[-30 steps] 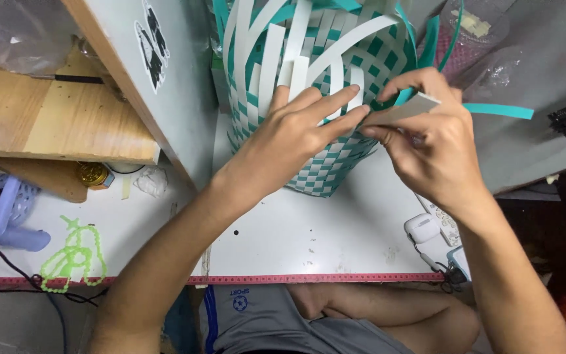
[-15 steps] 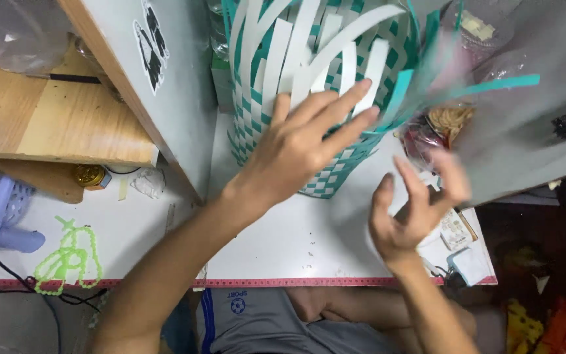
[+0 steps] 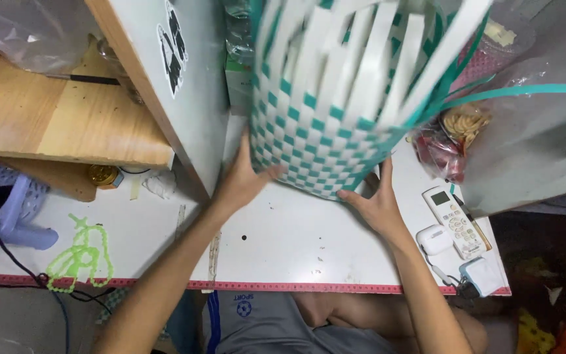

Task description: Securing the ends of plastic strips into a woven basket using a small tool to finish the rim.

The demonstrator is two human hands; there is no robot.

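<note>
The white table (image 3: 283,242) carries everything, with a wooden shelf unit (image 3: 67,124) rising at its left side. Near the table's far edge, about the middle, stands the half-woven basket (image 3: 322,137), a green-and-white checked body with loose white strips fanning out of its top towards the camera.

A second ago the right hand was pinching one loose strip while the left lay flat on the weave; half a second ago the right had let go and hung free. Now both hands have dropped to the basket's bottom, so the weaving of that strip looks finished or paused and the basket itself is being gripped, likely to turn or shift it.

The left hand (image 3: 247,177) presses its open palm against the basket's lower left side, fingers spread upward. The right hand (image 3: 378,200) cups the lower right corner, thumb up along the wall, fingers partly hidden beneath.

Near the right edge lie a white remote control (image 3: 453,219), a small white earbud case (image 3: 434,239), and a bag of snacks (image 3: 456,134). A green beaded string (image 3: 80,252) sits towards the near left corner.
</note>
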